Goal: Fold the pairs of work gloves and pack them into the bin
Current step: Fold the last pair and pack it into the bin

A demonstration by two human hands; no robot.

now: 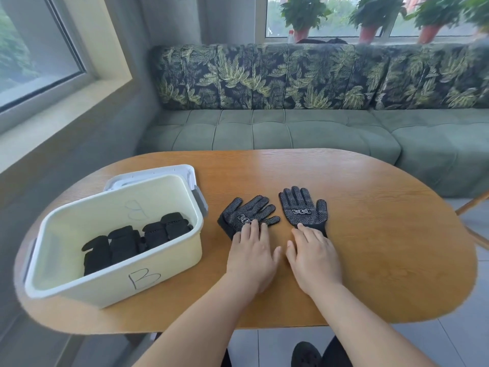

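The sofa (291,133) runs along the wall well beyond both hands, with a green seat and a leaf-print back. Potted plants (304,17) stand on the sill above it.

The table (370,247) is an oval wooden top. It lies under both hands and extends to either side of them.

The bin (111,287) stands on the table to the left of the left hand, near it but not touching. It is cream plastic, open at the top, with a letter B on the wall nearest the person. The lid (158,172) lies flat on the table at the far side of the bin, partly hidden by it.

The folded gloves (137,242) lie in a row on the bin floor, black and packed side by side. Their count cannot be told.

The left glove (246,214) lies flat on the table just beyond the left hand, dotted palm up, fingers angled away and to the right. The right glove (301,210) lies flat just beyond the right hand, dotted palm up, fingers pointing away. The two gloves lie close together but apart.

The left hand (251,255) is flat, palm down, fingers straight; its fingertips rest on the wrist end of the left glove. The right hand (315,258) is flat, palm down, fingers straight; its fingertips touch the cuff of the right glove. Neither hand grips anything. The thumbs lie near each other on the bare table.
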